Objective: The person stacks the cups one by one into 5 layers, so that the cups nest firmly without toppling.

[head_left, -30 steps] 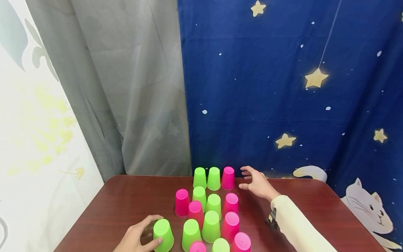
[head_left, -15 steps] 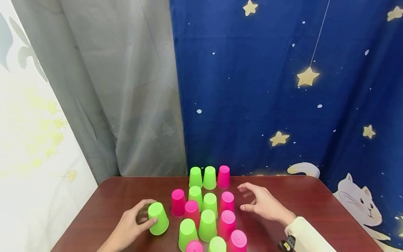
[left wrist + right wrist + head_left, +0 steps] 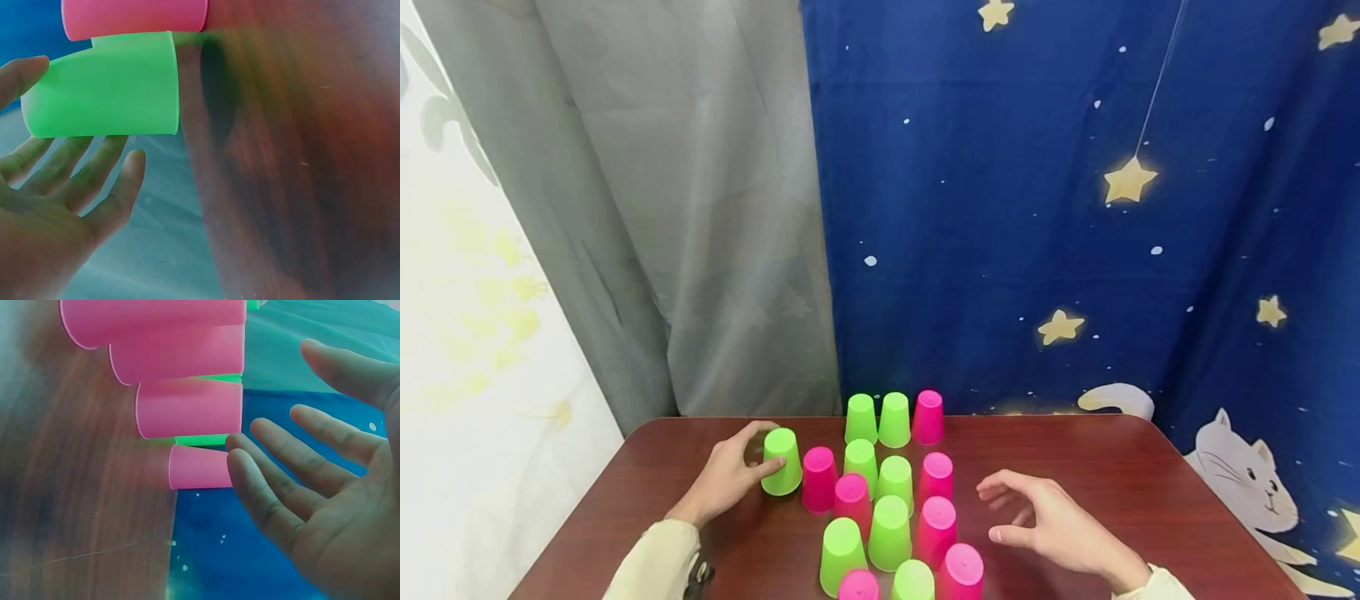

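My left hand (image 3: 727,477) holds an upside-down green plastic cup (image 3: 782,462) between thumb and fingers, at the left end of the cups. In the left wrist view, the thumb lies on one side of this green cup (image 3: 112,94) and fingertips on the other; I cannot tell whether its rim touches the table. Just right of it stands an upside-down pink cup (image 3: 819,480). My right hand (image 3: 1051,518) hovers to the right of the cups with relaxed fingers and nothing in them. In the right wrist view, several pink cups (image 3: 187,409) stand beyond its fingertips.
Several more green cups (image 3: 890,533) and pink cups (image 3: 937,532) stand upside down in rows on the brown table (image 3: 1075,454). A grey curtain (image 3: 745,250) and a blue star-patterned curtain (image 3: 970,250) hang behind the table's far edge.
My left hand has carried the green cup away from me, up beside the leftmost pink cup. The right hand has drawn back toward me from the far pink cup. The head view shifted slightly.
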Tool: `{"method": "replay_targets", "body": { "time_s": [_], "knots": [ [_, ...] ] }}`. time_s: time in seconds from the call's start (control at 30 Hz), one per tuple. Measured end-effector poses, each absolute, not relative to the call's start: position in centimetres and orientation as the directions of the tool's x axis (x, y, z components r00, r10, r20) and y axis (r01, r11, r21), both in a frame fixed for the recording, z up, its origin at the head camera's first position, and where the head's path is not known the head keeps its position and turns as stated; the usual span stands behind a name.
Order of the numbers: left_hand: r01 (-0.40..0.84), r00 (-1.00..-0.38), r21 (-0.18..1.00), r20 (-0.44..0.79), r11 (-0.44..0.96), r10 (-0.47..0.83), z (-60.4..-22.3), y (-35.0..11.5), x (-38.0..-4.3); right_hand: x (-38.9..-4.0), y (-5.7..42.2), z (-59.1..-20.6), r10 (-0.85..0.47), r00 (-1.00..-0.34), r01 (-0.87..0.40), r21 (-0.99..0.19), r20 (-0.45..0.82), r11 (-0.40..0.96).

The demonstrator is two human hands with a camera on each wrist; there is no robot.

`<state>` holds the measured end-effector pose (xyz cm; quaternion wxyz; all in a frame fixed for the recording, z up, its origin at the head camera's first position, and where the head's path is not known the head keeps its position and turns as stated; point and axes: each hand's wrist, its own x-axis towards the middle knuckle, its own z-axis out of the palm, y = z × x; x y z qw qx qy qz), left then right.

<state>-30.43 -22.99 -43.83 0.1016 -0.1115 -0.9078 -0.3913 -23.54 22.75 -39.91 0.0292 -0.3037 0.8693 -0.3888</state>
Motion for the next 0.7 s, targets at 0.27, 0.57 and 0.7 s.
{"method": "replay_targets", "body": {
  "time_s": [0.27,0.57,0.7],
  "knots": [
    [0.264,-0.963,0.712,0.228,0.651,0.142,-44.2,-22.5,-33.4,-22.6,23.5,-40.9,-0.591,-0.804,-0.405,-0.789,0.066,0.462],
    [0.271,-0.963,0.716,0.208,0.643,0.174,-43.4,-20.8,-36.6,-21.5,22.9,-41.4,-0.537,-0.837,-0.250,-0.801,-0.103,0.544],
    [0.284,-0.959,0.688,0.217,0.667,0.184,-43.2,-19.8,-37.9,-21.0,21.8,-41.7,-0.497,-0.856,-0.176,-0.824,-0.143,0.539]
  ]
}}
